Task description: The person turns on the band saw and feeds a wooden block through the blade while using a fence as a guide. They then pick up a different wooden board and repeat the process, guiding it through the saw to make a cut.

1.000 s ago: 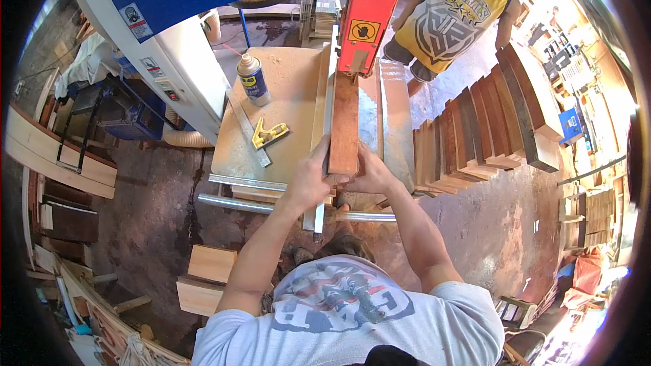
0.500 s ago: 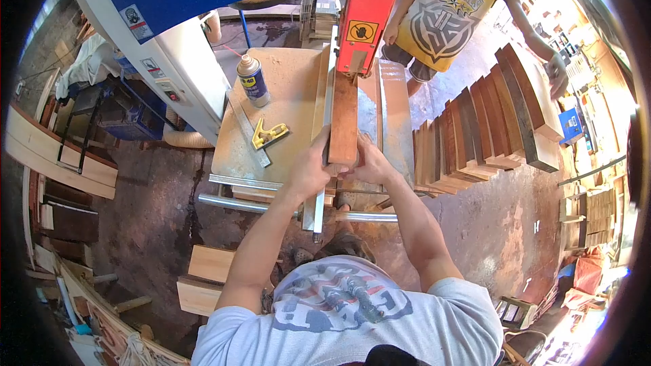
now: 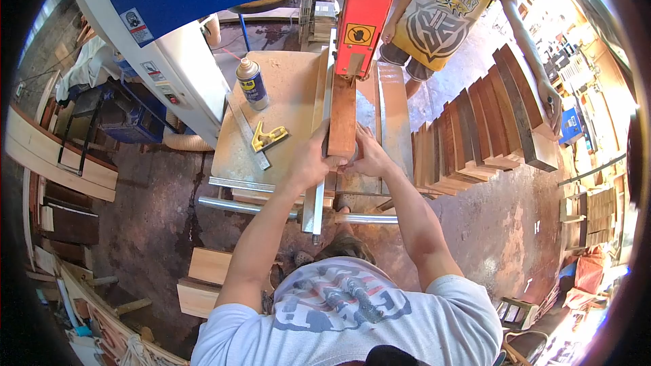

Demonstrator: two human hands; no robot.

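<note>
A reddish-brown wooden block [image 3: 343, 118] lies lengthwise on the bandsaw table [image 3: 288, 71], its far end under the red blade guard [image 3: 356, 34]. My left hand [image 3: 313, 161] wraps the block's near left corner, thumb across the near end. On the opposite side, my right hand [image 3: 371, 154] presses its fingers along the block's right face near that same end. A metal fence [image 3: 319, 196] runs along the block's left side. The blade itself is hard to make out where it meets the wood.
On the table's left sit a spray can [image 3: 252, 85], a yellow-handled square [image 3: 268, 137] and sawdust. A row of curved boards [image 3: 475, 122] stands to the right. Beyond it is a person in a yellow jersey [image 3: 441, 13]. Pale wood blocks [image 3: 203, 278] lie on the floor.
The block and both my hands have shifted slightly forward toward the blade guard. The other person's hand has come down onto the end of the board row.
</note>
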